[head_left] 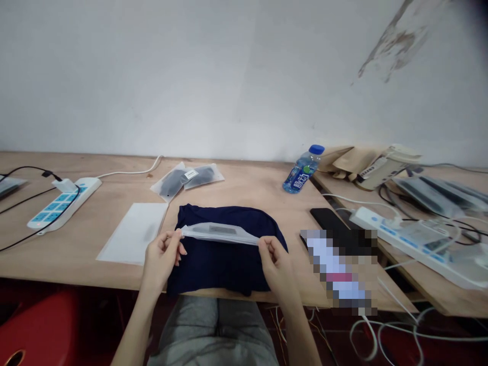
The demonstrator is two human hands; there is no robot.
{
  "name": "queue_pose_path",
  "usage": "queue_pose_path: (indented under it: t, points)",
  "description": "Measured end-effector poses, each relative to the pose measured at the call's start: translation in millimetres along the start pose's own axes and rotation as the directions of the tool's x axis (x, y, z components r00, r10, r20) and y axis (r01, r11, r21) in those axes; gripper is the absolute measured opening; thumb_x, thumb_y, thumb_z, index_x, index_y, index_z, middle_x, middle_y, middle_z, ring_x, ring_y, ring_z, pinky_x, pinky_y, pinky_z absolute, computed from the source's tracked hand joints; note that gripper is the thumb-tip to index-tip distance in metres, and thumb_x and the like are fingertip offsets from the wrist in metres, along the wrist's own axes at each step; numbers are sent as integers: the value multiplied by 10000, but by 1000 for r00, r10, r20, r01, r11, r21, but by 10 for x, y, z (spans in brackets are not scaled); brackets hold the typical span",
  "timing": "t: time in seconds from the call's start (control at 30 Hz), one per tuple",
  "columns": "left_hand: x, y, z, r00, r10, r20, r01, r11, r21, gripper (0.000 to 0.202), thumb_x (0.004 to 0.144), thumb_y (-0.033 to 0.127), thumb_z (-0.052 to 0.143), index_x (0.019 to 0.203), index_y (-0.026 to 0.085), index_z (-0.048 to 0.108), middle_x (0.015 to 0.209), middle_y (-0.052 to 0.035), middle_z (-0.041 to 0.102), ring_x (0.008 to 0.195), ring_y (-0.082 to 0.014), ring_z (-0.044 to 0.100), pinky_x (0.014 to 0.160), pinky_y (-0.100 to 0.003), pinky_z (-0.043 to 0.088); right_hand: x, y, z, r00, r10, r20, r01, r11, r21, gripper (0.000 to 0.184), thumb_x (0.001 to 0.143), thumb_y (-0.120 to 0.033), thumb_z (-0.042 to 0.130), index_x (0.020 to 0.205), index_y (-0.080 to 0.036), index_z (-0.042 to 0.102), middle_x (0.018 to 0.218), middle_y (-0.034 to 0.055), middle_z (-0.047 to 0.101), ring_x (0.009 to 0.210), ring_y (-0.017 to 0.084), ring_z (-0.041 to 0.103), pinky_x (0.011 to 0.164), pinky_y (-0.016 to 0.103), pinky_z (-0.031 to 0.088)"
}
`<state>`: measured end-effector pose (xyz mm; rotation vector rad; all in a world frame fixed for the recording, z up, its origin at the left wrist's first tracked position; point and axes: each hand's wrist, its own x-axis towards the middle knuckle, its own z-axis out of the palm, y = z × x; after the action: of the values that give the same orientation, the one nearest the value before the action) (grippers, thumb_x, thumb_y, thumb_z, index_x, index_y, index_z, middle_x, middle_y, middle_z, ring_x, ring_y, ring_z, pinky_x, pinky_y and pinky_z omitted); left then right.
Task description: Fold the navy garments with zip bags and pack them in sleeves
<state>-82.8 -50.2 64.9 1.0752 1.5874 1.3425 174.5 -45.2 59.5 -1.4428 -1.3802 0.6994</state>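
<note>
A narrow, translucent frosted plastic bag point(221, 232) is stretched level between my two hands, with a small grey patch near its middle. My left hand point(164, 252) pinches its left end, and my right hand point(273, 256) grips the right end between thumb and fingers. Under the bag a dark navy cloth point(224, 267) lies spread at the table's front edge. Whether anything is inside the bag, I cannot tell. Left of the cloth rests a flat stack of white frosted bags point(131, 234).
Two clear packets with dark contents point(204, 175) lie behind the cloth. A blue-capped bottle point(303, 170) stands at the back right. Power strips point(63, 203) with cables flank the workspace. A black phone-like slab point(335, 226) and a pixelated object point(339, 272) lie right; a paper cup point(389, 168) leans beyond.
</note>
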Motion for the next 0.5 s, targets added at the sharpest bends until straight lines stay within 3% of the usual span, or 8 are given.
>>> queue_pose_path:
  t: [0.13, 0.23, 0.3, 0.4, 0.5]
  points:
    - [-60, 82, 4, 995, 93, 36, -99, 962, 254, 383, 856, 576, 524, 814, 203, 594, 572, 12, 631, 503, -137, 566, 497, -231, 428, 10, -30, 5, 999, -16, -44, 12, 996, -88, 359, 940, -534, 427, 860, -212, 564, 589, -41, 468, 520, 129, 444, 497, 234, 329]
    - [-75, 150, -24, 977, 210, 46, -204, 837, 508, 372, 829, 589, 564, 750, 225, 572, 565, 26, 616, 562, -161, 608, 589, -256, 439, -9, -28, -22, 999, -29, -16, 27, 990, -140, 377, 954, -538, 407, 876, -214, 583, 576, -40, 469, 512, 133, 455, 501, 237, 337]
    - [-64, 172, -44, 965, 263, 16, -212, 736, 643, 386, 793, 606, 600, 717, 231, 547, 557, 36, 602, 548, -166, 601, 602, -269, 433, -21, -26, -49, 999, -39, -19, 35, 984, -177, 378, 952, -540, 416, 877, -215, 593, 574, -39, 481, 514, 135, 471, 513, 240, 350]
    - [-30, 152, -57, 951, 307, -39, -197, 696, 690, 410, 752, 622, 642, 855, 233, 561, 658, 26, 653, 572, -180, 623, 596, -282, 453, -33, -31, -83, 998, -50, -30, 42, 976, -213, 368, 943, -540, 441, 886, -213, 601, 564, -43, 495, 503, 132, 485, 514, 239, 363]
    - [-7, 87, -36, 934, 356, -10, -279, 748, 602, 523, 772, 596, 645, 1141, 237, 551, 1026, -51, 701, 766, -207, 684, 623, -296, 514, -50, -49, -74, 997, -70, -37, 60, 974, -218, 351, 942, -529, 453, 864, -215, 590, 560, -43, 514, 494, 129, 496, 501, 234, 376]
